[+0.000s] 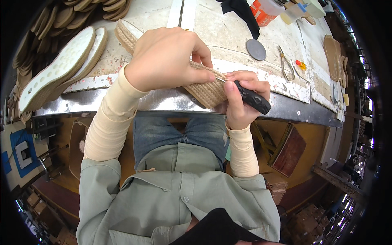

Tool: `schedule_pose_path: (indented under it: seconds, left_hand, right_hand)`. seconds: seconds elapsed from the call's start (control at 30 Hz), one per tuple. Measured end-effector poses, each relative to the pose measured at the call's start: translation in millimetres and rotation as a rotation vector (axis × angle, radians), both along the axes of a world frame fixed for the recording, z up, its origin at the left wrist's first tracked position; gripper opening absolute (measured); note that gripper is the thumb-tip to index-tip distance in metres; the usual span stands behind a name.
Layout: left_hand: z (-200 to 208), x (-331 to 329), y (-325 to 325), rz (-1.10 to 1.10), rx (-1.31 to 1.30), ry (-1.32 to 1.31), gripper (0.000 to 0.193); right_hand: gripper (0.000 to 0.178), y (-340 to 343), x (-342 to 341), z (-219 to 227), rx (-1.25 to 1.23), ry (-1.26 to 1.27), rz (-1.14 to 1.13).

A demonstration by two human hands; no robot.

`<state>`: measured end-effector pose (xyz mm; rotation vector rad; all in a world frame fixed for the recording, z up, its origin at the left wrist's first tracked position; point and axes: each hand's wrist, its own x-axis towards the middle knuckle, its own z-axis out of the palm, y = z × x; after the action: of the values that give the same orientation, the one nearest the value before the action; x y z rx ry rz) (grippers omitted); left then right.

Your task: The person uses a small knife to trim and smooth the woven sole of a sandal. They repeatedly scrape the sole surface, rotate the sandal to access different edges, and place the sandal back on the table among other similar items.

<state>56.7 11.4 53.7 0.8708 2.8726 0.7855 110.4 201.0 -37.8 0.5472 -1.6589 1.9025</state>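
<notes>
A wedge shoe sole point(207, 93) wrapped in tan braided rope lies at the table's front edge, heel end toward me. My left hand point(163, 59) lies over its middle, fingers and thumb closed on the upper rim of the braid. From the right, my right hand point(240, 116) grips a black-handled awl-like tool point(256, 100). Its thin metal shaft points left and meets the braid's top edge beside my left thumb. The tip cannot be made out. Part of the sole is hidden beneath my left hand; its white-lined far end shows beyond the wrist.
On the left stand stacked wedge soles point(61, 67), with piled brown soles point(65, 17) behind. Toward the right are a grey disc point(256, 49), pliers point(286, 63), a small red-and-yellow piece point(301, 65) and flat tan soles point(333, 58). Black cloth point(244, 15) and a squeeze bottle point(290, 15) sit farther back.
</notes>
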Motion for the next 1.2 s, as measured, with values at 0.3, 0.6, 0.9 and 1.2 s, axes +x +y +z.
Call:
schedule_pose_path:
  seconds: [0.3, 0.6, 0.9, 1.2]
  left_hand:
    - [-1.6, 1.5, 3.1, 0.039, -0.006, 0.014, 0.017]
    - [-1.6, 0.8, 3.4, 0.050, -0.017, 0.004, 0.018]
    - [-3.6, 3.8, 1.9, 0.018, -0.011, 0.045, 0.020]
    - [-6.4, 2.7, 2.2, 0.011, 0.030, 0.090, 0.017]
  right_hand:
    - [0.031, 10.3, 3.0, 2.7, -0.211, -0.119, 0.162]
    - [0.032, 9.5, -0.5, -0.4, 0.012, 0.027, 0.080]
    - [0.030, -4.5, 8.0, 1.0, -0.141, -0.063, -0.021]
    - [0.028, -3.2, 5.2, 12.1, -0.274, -0.297, -0.017]
